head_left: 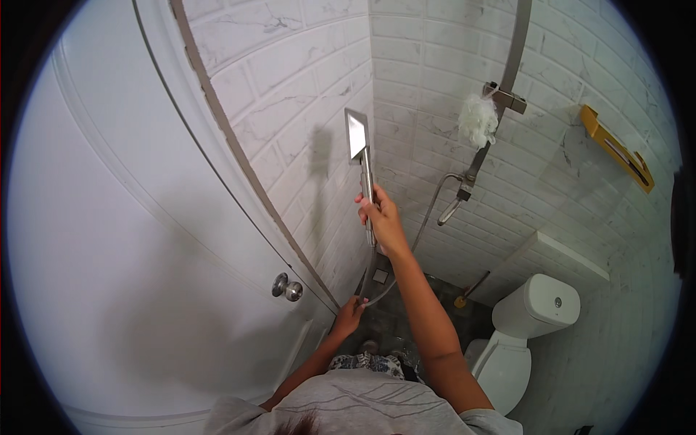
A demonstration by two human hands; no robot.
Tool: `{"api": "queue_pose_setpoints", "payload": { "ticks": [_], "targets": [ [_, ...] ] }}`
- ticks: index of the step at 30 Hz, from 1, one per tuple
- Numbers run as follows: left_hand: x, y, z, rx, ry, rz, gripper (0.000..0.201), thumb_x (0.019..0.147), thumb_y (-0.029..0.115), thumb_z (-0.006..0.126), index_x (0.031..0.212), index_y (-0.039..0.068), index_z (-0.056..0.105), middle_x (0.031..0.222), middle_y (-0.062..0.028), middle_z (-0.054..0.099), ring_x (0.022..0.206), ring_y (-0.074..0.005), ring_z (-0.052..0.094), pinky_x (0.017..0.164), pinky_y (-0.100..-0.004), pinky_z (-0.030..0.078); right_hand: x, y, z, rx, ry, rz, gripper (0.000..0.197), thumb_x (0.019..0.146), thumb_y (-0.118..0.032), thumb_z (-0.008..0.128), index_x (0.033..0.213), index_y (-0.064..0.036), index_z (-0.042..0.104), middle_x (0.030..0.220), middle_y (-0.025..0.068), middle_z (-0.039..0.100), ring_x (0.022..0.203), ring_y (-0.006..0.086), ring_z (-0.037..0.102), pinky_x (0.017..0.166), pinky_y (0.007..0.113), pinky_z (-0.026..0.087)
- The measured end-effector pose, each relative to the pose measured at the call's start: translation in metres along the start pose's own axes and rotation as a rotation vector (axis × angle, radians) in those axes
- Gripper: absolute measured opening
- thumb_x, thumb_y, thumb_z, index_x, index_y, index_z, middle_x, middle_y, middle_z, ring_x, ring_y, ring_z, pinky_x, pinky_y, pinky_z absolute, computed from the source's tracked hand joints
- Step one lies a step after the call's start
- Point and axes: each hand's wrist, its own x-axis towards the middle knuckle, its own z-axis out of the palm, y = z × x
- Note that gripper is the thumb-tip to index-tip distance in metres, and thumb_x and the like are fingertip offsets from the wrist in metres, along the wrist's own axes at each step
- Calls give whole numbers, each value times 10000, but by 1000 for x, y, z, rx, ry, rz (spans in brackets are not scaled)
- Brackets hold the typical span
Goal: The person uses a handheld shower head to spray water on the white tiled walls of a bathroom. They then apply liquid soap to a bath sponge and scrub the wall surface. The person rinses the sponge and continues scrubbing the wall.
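- Left of the shower head, a white door (123, 217) fills that side, with a round metal knob (288, 288) near its edge.
- Below the shower head, the left hand (349, 317) is closed around the grey hose (377, 279), low by the door frame.
- The shower head (357, 135) is a flat, rectangular, silvery plate on a slim metal handle, held upright and raised in front of the white tiled wall (304, 94), its shadow falling on the tiles just left of it.
- Just under the shower head, the right hand (380, 221) is wrapped tight around the handle, arm stretched up.
- Right of the shower head, a white sponge (477, 119) hangs on the metal rail (516, 51), with the wall holder (464, 190) below it where the hose ends.
- Further right of the shower head and lower, a white toilet (533, 312) stands by the dark floor.
- Far right of the shower head, a yellow shelf (616, 148) is fixed to the tiles.
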Motion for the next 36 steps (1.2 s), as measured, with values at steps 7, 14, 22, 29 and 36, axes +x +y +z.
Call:
{"api": "queue_pose_setpoints", "payload": {
  "ticks": [7, 14, 22, 29, 36],
  "targets": [
    [0, -23, 17, 78, -41, -8, 225, 891, 170, 524, 1061, 25, 496, 997, -110, 633, 817, -179, 589, 733, -293, 437, -33, 36, -25, -82, 156, 155, 148, 876, -129, 543, 980, -26, 522, 723, -4, 500, 575, 58, 450, 509, 212, 364],
    [4, -48, 15, 154, 108, 34, 222, 875, 167, 536, 1050, 35, 502, 843, -118, 614, 784, -207, 605, 723, -304, 445, -59, 59, -43, 45, 179, 174, 278, 902, -146, 518, 1149, -23, 482, 837, 23, 522, 595, 67, 466, 517, 207, 387],
    [14, -50, 10, 99, 119, -6, 192, 861, 133, 541, 1005, 6, 543, 854, -136, 632, 822, -236, 624, 744, -312, 455, -72, 42, -43, 19, 235, 168, 417, 930, -190, 473, 1322, -78, 385, 881, 11, 487, 563, 47, 395, 504, 184, 356],
    [15, -32, 4, 137, 107, -24, 206, 867, 123, 547, 1037, 6, 542, 940, -186, 629, 932, -332, 608, 783, -382, 463, -86, 57, -49, 90, 293, 183, 371, 937, -248, 443, 1258, -63, 426, 866, 2, 480, 542, 34, 356, 481, 170, 315],
    [27, -36, 4, 55, 149, 56, 224, 860, 165, 570, 1005, -5, 567, 915, -184, 632, 887, -330, 617, 760, -369, 466, -77, 39, -49, 181, 426, 46, 350, 932, -225, 428, 1240, -59, 428, 855, 10, 477, 502, 39, 354, 448, 184, 321]
  ]
}}
